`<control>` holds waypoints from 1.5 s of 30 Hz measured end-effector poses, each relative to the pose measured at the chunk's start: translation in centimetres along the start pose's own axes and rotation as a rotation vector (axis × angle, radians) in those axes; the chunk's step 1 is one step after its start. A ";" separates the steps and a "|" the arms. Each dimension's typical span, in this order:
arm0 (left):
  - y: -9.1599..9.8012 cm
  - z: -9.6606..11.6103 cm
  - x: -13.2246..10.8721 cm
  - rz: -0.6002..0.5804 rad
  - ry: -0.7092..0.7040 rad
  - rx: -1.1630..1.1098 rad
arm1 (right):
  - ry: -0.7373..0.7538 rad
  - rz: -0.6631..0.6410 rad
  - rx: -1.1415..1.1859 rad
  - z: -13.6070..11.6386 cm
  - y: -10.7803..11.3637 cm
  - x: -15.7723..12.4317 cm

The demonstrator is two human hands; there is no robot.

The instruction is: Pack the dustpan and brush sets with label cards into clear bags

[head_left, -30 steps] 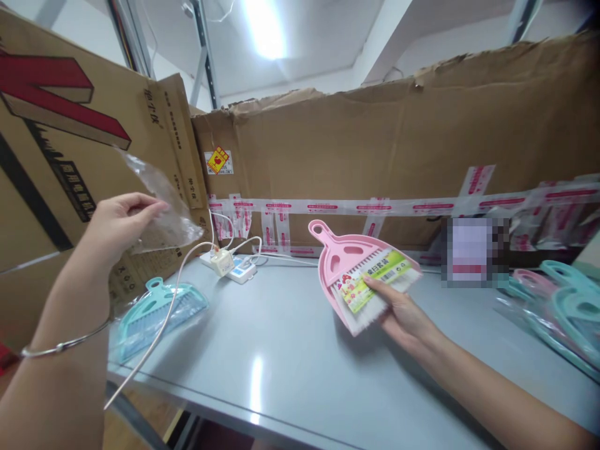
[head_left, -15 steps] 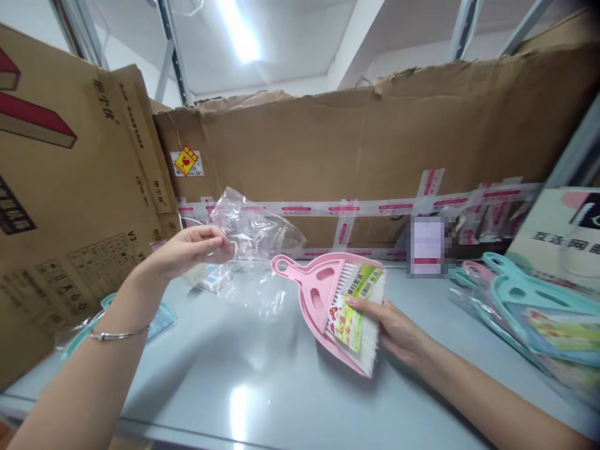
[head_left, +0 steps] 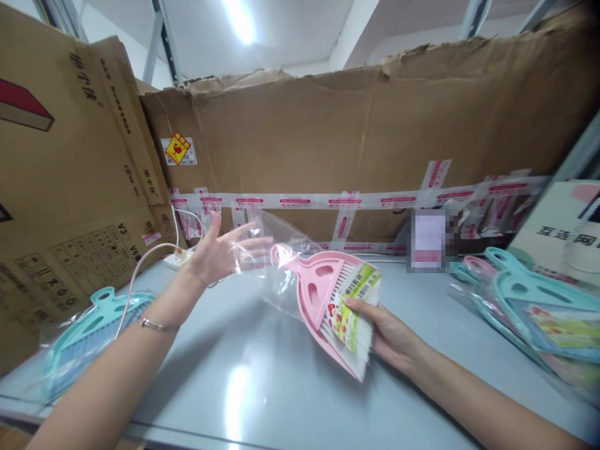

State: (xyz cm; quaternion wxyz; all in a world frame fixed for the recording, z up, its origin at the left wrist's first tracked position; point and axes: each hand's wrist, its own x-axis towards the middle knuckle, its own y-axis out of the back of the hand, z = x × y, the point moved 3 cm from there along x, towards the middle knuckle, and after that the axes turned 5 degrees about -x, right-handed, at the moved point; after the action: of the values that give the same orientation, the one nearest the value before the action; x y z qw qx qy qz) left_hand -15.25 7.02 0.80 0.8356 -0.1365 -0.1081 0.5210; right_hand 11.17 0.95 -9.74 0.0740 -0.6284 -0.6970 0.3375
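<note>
My right hand grips a pink dustpan with a white-bristled brush nested in it, thumb on the printed card. The dustpan's handle points left, and a clear plastic bag surrounds or overlaps it. My left hand is open, its fingers stretched toward the handle. Those fingertips overlap the bag's left end; whether they are inside it or behind it I cannot tell.
A teal dustpan set in clear wrap lies at left, beside a white cable and power strip. More wrapped sets are piled at right. Large cardboard boxes wall the back and left of the grey table.
My left hand has opened from a pinch and moved right and slightly down. The clear bag has shifted right, onto the pink dustpan's handle. My right hand keeps its hold.
</note>
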 end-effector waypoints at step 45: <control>-3.6 -11.6 -1.3 0.264 0.194 -0.010 | 0.067 0.131 -0.278 0.4 -0.1 1.7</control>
State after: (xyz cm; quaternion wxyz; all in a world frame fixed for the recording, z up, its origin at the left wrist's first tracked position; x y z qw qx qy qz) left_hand -9.02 2.94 -8.95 0.7657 -0.2032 -0.0107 0.6102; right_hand 10.52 2.33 -10.50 -0.0125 -0.6877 -0.6915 0.2208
